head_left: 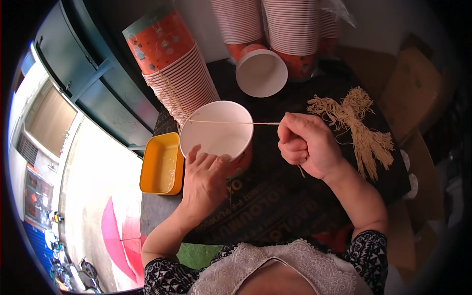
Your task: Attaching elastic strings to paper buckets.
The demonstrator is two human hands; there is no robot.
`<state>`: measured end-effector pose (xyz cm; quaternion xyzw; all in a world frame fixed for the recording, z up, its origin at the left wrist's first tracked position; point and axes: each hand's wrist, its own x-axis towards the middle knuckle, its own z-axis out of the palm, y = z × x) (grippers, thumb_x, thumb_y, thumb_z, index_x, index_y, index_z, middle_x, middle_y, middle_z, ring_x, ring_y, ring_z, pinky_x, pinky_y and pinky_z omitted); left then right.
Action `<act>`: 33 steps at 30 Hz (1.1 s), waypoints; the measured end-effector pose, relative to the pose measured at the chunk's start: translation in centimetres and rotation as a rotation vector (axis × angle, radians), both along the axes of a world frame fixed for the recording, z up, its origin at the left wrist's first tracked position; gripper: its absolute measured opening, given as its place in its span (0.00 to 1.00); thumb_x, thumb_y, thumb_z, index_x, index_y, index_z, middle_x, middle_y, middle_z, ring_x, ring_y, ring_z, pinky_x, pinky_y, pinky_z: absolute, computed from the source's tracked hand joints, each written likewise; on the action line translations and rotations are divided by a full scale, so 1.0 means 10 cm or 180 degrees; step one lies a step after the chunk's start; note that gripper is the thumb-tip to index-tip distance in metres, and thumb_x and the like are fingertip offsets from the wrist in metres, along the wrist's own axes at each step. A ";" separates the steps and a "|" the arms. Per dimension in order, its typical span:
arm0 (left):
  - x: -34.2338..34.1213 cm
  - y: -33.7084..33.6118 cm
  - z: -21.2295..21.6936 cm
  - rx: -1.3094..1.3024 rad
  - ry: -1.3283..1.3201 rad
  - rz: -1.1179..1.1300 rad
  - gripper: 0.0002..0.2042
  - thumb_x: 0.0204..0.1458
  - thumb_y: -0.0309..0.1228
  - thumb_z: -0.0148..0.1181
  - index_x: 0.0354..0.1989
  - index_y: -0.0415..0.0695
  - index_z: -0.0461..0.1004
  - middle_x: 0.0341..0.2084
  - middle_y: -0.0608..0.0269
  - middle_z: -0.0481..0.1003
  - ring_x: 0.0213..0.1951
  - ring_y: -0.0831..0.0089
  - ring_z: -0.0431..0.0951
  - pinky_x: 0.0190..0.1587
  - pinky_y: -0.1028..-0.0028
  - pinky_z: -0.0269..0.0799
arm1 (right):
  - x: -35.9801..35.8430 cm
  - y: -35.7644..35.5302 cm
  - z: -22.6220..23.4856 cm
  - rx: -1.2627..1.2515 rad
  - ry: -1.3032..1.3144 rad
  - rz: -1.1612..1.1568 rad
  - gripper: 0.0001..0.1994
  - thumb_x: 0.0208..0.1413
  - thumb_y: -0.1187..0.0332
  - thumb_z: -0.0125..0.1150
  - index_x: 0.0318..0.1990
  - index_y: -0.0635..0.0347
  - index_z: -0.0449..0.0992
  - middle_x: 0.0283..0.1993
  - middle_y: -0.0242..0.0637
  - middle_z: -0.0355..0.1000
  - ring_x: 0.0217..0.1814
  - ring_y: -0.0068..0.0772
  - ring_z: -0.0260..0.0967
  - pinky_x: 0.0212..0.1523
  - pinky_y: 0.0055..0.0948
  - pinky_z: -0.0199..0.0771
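Observation:
A paper bucket point(216, 129), white inside and red outside, stands in front of me with its mouth tilted toward me. My left hand point(204, 179) is at its near rim, fingers curled over the edge and steadying it. My right hand point(309, 146) is closed in a fist around a thin beige string point(265, 123). Pulled taut, the string runs from the bucket's left rim across its mouth to my right hand, and a short tail hangs below the fist. A bundle of loose beige strings point(361, 132) lies on the dark table to the right.
A tall stack of nested red buckets point(182, 73) leans at the back left, with strings hanging down its side. Beside it sits a yellow plastic tub point(161, 164) with small white bits inside. One bucket point(262, 73) lies before plastic-wrapped stacks point(290, 29). Cardboard point(413, 93) is at right.

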<state>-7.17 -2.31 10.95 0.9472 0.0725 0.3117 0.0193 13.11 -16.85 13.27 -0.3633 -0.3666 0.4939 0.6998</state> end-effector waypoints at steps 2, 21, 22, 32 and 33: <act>0.03 -0.06 0.04 0.0391 -0.0195 0.0255 0.12 0.43 0.23 0.62 0.39 0.41 0.75 0.40 0.56 0.74 0.39 0.55 0.74 0.55 0.52 0.62 | -0.04 -0.02 0.03 0.0168 0.0197 -0.0005 0.19 0.67 0.59 0.42 0.27 0.61 0.67 0.15 0.20 0.47 0.14 0.14 0.41 0.15 0.18 0.42; 0.33 -0.49 -0.07 -0.4050 0.0371 -0.0552 0.08 0.59 0.28 0.56 0.40 0.35 0.75 0.23 0.63 0.78 0.23 0.80 0.76 0.24 0.78 0.71 | -0.03 0.22 -0.28 0.0142 -0.0066 -0.1461 0.14 0.66 0.61 0.45 0.40 0.60 0.74 0.29 0.28 0.66 0.29 0.21 0.61 0.34 0.23 0.66; 0.33 -0.45 0.01 -0.3281 0.0321 -0.0492 0.06 0.55 0.23 0.55 0.37 0.35 0.76 0.21 0.59 0.77 0.23 0.72 0.78 0.26 0.73 0.72 | 0.05 0.20 -0.37 0.0132 -0.0806 -0.1579 0.14 0.67 0.62 0.45 0.45 0.61 0.75 0.35 0.30 0.69 0.32 0.19 0.61 0.38 0.21 0.65; 0.51 -0.10 0.43 -0.1552 0.0370 -0.0742 0.05 0.51 0.23 0.54 0.26 0.36 0.75 0.19 0.48 0.75 0.24 0.53 0.77 0.27 0.61 0.71 | -0.21 0.17 -0.20 0.0449 -0.1730 -0.1125 0.13 0.68 0.66 0.44 0.52 0.63 0.71 0.28 0.27 0.70 0.24 0.12 0.60 0.23 0.13 0.60; 0.52 -0.09 0.47 -0.1803 0.0387 -0.0774 0.06 0.51 0.23 0.54 0.25 0.36 0.75 0.18 0.48 0.74 0.22 0.54 0.77 0.27 0.63 0.71 | -0.18 0.19 -0.23 0.0311 -0.1730 -0.0955 0.12 0.68 0.65 0.47 0.48 0.64 0.72 0.28 0.27 0.71 0.25 0.12 0.62 0.25 0.15 0.63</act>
